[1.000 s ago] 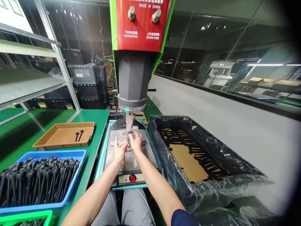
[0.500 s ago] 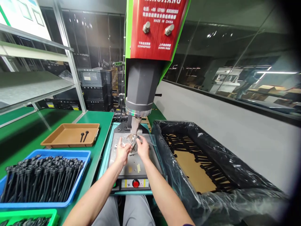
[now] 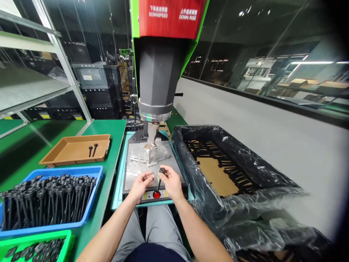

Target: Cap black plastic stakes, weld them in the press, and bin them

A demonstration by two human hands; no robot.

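A green table [image 3: 111, 126] runs along the left, its surface smooth and slightly glossy. Directly on it, from far to near, lie a shallow brown tray [image 3: 73, 151], a blue tray [image 3: 92, 199] and a bright green bin [image 3: 70, 241] (the last cut off by the lower edge of the view). The upright of a metal shelf frame [image 3: 77, 94] stands towards its far end. Beside the table, past a dark gap, a teal tabletop [image 3: 117, 198] carries a black base [image 3: 140, 135] topped by a grey metal plate [image 3: 131, 177]; on the plate are a metal fixture [image 3: 151, 156] and, spread around it, clear creased plastic film [image 3: 136, 151].
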